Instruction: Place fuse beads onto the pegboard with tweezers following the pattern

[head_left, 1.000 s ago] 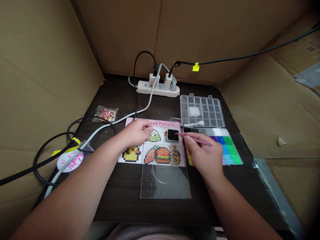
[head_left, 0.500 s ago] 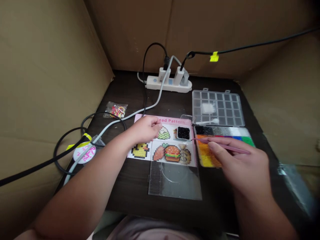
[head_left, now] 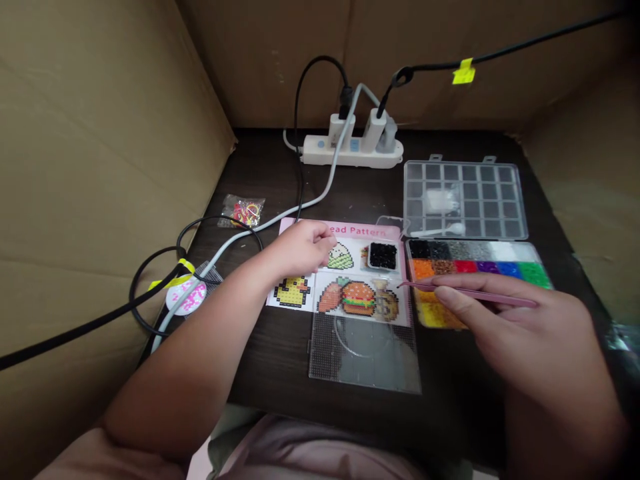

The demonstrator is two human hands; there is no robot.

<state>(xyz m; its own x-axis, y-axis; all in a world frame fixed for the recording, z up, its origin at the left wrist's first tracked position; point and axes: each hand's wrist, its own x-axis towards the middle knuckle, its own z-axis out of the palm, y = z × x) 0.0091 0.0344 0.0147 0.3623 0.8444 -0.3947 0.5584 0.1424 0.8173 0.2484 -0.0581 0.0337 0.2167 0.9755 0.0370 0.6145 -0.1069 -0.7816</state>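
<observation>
My left hand [head_left: 305, 245] rests with curled fingers on the pink bead pattern sheet [head_left: 350, 273], near its top left corner. My right hand [head_left: 520, 330] pinches pink tweezers [head_left: 465, 292], whose tip points left at the sheet's right edge, over the tray of coloured beads [head_left: 480, 267]. A small clear tub of black beads [head_left: 383, 255] sits on the sheet. A clear pegboard [head_left: 365, 350] lies in front of the sheet, nearest me.
The tray's open clear lid [head_left: 465, 200] lies behind it. A white power strip [head_left: 353, 148] with plugs and cables stands at the back. A bag of coloured bands [head_left: 243, 210], looped black cables [head_left: 165, 293] and a pink-white round piece [head_left: 186, 297] lie left. Cardboard walls surround the dark table.
The camera has shifted, so everything sits further right and higher. My right hand drew back from the black bead tub towards me with the tweezers. The left hand has stayed on the sheet.
</observation>
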